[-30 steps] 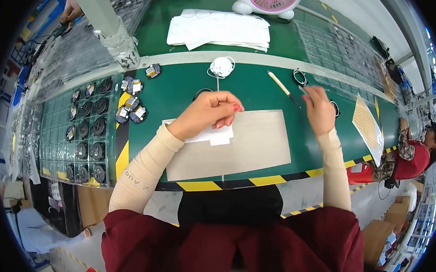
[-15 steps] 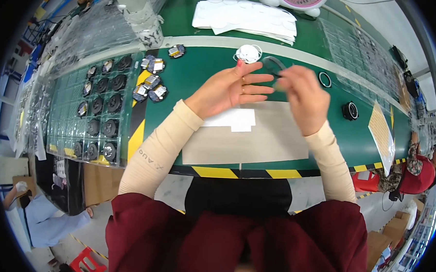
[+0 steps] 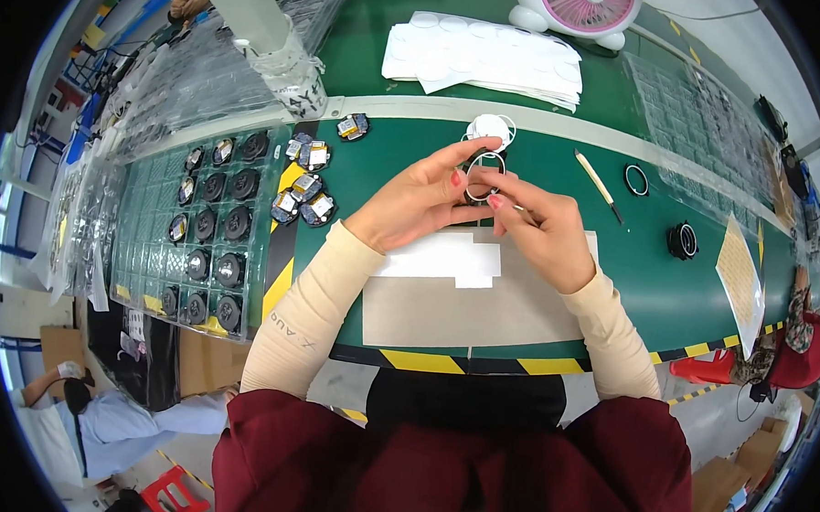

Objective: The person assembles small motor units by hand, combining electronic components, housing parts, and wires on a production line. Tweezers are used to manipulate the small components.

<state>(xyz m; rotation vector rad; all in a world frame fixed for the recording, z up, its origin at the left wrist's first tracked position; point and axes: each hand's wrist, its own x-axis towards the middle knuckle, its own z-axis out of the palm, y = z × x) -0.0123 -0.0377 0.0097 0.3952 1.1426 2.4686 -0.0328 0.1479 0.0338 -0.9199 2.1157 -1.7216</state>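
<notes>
Ring (image 3: 470, 173) now in L hand (image 3: 414, 204), prev. spread wide; R hand (image 3: 554, 237) at its edge, grip unclear.

The only view comes from a wide fisheye lens on the person's head, the left one of a side-by-side pair. It faces down and forward over the green table (image 3: 637, 302), upright and unmirrored. The maroon garment (image 3: 291, 461) fills the near edge, close below the lens; the left hand (image 3: 417, 201) and right hand (image 3: 548, 235) come near the middle. Coverage runs from the clear tray (image 3: 145, 244) at left to the tan sheet (image 3: 740, 280) at right, with the fan (image 3: 581, 9) far off. Straight edges bow toward the dark rim.
</notes>
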